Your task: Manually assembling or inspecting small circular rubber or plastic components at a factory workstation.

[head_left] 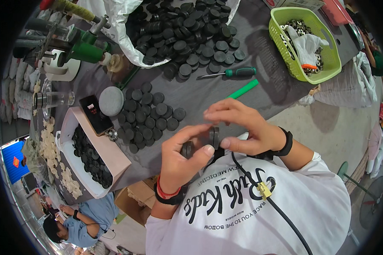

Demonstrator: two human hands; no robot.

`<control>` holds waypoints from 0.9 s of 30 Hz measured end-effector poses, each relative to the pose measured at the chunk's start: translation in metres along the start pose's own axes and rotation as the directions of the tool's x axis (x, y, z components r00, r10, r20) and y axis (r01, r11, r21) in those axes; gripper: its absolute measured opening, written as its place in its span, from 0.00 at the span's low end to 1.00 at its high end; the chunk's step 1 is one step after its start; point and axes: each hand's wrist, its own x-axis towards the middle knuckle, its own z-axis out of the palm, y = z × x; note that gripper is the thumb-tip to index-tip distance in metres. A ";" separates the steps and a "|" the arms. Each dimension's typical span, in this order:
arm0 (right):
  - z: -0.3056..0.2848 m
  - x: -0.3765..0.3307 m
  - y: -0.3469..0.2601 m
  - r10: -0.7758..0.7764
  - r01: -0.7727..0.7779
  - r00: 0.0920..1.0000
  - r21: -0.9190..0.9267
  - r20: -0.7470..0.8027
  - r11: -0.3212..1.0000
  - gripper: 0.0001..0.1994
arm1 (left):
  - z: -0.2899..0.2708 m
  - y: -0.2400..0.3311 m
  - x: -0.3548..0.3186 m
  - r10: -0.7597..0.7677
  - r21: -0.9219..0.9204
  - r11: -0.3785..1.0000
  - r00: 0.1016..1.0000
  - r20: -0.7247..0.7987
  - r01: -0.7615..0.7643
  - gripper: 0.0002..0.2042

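Note:
Near the table's front edge, my left hand [178, 155] is closed round small black round discs. One black disc [187, 149] sits in its palm, and another disc or stacked pair [214, 137] stands on edge at its fingertips and thumb. My right hand [253, 129] is just to the right, thumb and fingers spread apart, with the thumb tip close to that upright disc; whether it touches is hard to tell. Beyond my left hand lies a flat group of the same discs [147, 114]. A larger heap of discs [187, 36] spills from a white sack [125, 40].
A green-handled screwdriver [238, 72] and a green strip [243, 89] lie beyond my right hand. A yellow-green basket [334, 63] holds metal parts and a glove. At left are a green hand press [85, 51], a phone [95, 114] and a box of black pieces [125, 163]. Another person [83, 221] sits lower left.

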 end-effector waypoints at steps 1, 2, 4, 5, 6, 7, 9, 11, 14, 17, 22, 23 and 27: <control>0.000 0.002 0.003 -0.109 0.111 0.994 -0.105 0.023 0.988 0.19 | -0.002 -0.001 0.000 -0.002 -0.002 1.000 1.000 0.002 0.002 0.16; 0.000 0.004 0.002 -0.106 0.108 0.994 -0.106 0.022 0.989 0.19 | -0.003 -0.003 0.001 -0.014 -0.086 0.996 0.999 0.033 0.017 0.16; 0.002 0.006 0.000 -0.212 0.198 0.977 -0.248 -0.033 0.949 0.18 | -0.002 -0.005 0.002 -0.025 -0.174 0.984 0.998 0.063 0.036 0.16; 0.006 0.006 0.000 -0.208 0.194 0.978 -0.247 -0.031 0.949 0.18 | 0.000 -0.004 0.002 -0.011 -0.201 0.979 1.000 0.023 0.015 0.16; 0.011 0.005 0.002 -0.245 0.192 0.962 -0.341 -0.120 0.920 0.18 | 0.002 -0.002 0.004 0.005 -0.226 0.974 1.000 -0.016 -0.008 0.17; 0.015 0.005 0.003 -0.289 0.179 0.935 -0.432 -0.204 0.884 0.19 | 0.007 -0.002 0.005 0.029 -0.259 0.965 0.998 -0.051 -0.041 0.16; 0.020 0.005 0.005 -0.326 0.190 0.923 -0.495 -0.205 0.848 0.20 | 0.013 -0.004 0.007 0.025 -0.238 0.970 0.995 -0.098 -0.048 0.16; 0.022 0.005 0.007 -0.363 0.199 0.909 -0.554 -0.203 0.808 0.20 | 0.014 -0.005 0.006 0.022 -0.216 0.975 0.989 -0.148 -0.054 0.15; 0.021 0.004 0.009 -0.387 0.240 0.905 -0.541 -0.175 0.806 0.20 | 0.013 -0.004 0.005 0.019 -0.205 0.977 0.985 -0.174 -0.055 0.15; 0.012 0.005 0.001 -0.259 0.216 0.961 -0.326 -0.095 0.920 0.22 | 0.011 -0.004 0.002 0.085 -0.147 0.981 0.967 -0.242 -0.123 0.15; 0.011 0.000 0.022 0.079 -0.128 0.982 -0.299 -0.170 0.946 0.26 | 0.005 -0.003 0.002 0.138 -0.033 0.988 0.964 -0.227 -0.149 0.16; 0.011 -0.003 0.025 0.108 -0.149 0.979 -0.248 -0.171 0.957 0.26 | 0.006 -0.002 0.002 0.137 -0.034 0.988 0.964 -0.226 -0.149 0.16; 0.011 -0.004 0.018 0.060 -0.090 0.990 -0.248 -0.127 0.964 0.25 | 0.008 0.000 0.001 0.251 0.091 0.967 0.952 -0.176 -0.238 0.15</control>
